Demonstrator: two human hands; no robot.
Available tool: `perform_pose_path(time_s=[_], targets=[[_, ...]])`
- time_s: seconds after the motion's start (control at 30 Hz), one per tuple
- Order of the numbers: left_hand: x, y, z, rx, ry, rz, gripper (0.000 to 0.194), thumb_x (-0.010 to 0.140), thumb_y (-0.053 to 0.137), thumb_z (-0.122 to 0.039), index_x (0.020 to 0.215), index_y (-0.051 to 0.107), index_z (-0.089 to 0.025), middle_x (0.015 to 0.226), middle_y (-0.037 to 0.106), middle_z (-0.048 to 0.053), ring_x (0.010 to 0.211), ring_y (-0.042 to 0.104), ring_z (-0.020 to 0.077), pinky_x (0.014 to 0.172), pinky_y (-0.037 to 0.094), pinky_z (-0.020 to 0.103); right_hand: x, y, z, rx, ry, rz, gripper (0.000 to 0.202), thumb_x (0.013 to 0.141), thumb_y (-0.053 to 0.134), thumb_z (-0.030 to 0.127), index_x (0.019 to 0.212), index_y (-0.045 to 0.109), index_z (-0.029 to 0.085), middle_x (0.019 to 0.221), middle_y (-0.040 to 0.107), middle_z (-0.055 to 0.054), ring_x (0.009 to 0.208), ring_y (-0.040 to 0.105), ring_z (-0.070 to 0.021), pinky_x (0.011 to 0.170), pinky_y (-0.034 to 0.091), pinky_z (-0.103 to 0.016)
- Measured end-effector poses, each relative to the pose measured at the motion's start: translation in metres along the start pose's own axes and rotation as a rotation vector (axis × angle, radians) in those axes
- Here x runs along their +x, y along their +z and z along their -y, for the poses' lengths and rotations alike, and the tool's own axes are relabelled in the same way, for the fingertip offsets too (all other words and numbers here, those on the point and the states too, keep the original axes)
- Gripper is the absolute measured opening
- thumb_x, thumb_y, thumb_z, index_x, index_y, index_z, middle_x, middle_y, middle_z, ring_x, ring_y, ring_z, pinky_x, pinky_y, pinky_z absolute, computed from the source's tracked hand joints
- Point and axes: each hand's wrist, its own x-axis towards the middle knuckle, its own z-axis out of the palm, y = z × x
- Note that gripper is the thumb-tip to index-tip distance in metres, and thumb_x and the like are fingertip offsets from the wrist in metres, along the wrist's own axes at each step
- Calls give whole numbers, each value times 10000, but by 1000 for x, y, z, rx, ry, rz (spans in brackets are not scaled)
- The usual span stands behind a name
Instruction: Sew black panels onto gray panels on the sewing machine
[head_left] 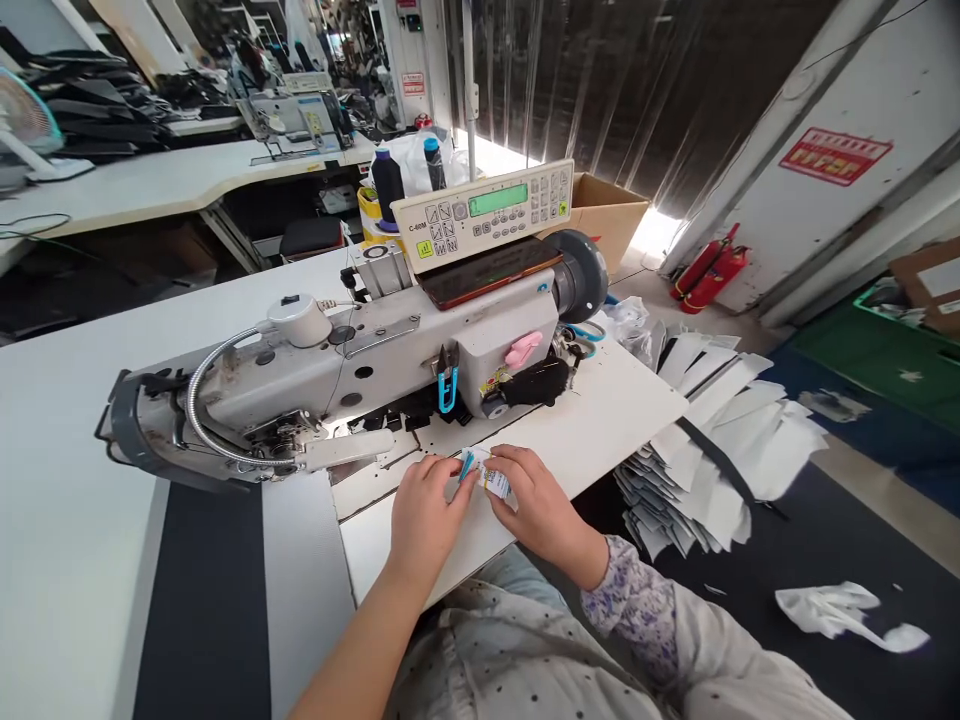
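Both hands meet over the white sewing table, in front of the sewing machine. My left hand is closed, thumb and forefinger pinching the blue-and-white end of a small label. My right hand has its fingers closed on the other side of the white printed label, which shows a dark square code. Fingers cover part of the label, so I cannot tell whether it is one piece or several. Blue-handled thread snips hang on the machine body just beyond my hands.
A phone lies on the machine below the control panel. Stacked white cut pieces stand right of the table. Thread cones and a cardboard box are behind. A red fire extinguisher stands by the wall.
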Motion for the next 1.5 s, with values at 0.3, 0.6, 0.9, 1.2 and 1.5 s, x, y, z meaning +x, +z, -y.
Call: perform_pose_path(time_s=[0.3,0.6,0.9,1.2,1.5], targets=[[-15,-7,8,-158,253,-250,216,845,594,-126,1022,647,-237,880,662,28,822,613,164,773,511,307,8,-8,5,1072,436,287,534,870,612,430,1354,459,263,1055,632,-48,871,622,-155,806,543,-352],[-16,-9,10,-109,185,-396,269,818,630,-98,1043,576,-237,991,607,45,918,597,179,819,506,340,17,-7,22,1185,478,219,494,882,580,494,1327,535,283,1163,622,-55,959,601,-173,894,506,-395],[-13,-15,14,-12,198,-318,160,825,632,-135,954,605,-225,902,609,41,873,569,194,815,476,364,14,6,20,1290,508,203,493,836,659,441,1296,556,295,1180,622,-48,1015,596,-178,892,496,-376],[-12,-17,5,62,451,-212,208,783,623,-71,934,603,-213,982,702,42,893,590,206,836,474,373,19,13,25,1450,771,46,423,791,687,481,1149,633,263,1103,654,-55,911,609,-172,801,511,-347],[-6,-26,17,-125,-424,-231,225,825,551,-424,835,580,-201,790,672,20,710,622,168,603,466,263,9,-15,-10,1305,756,9,418,781,683,502,1082,671,213,974,650,-60,769,566,-147,625,491,-273]])
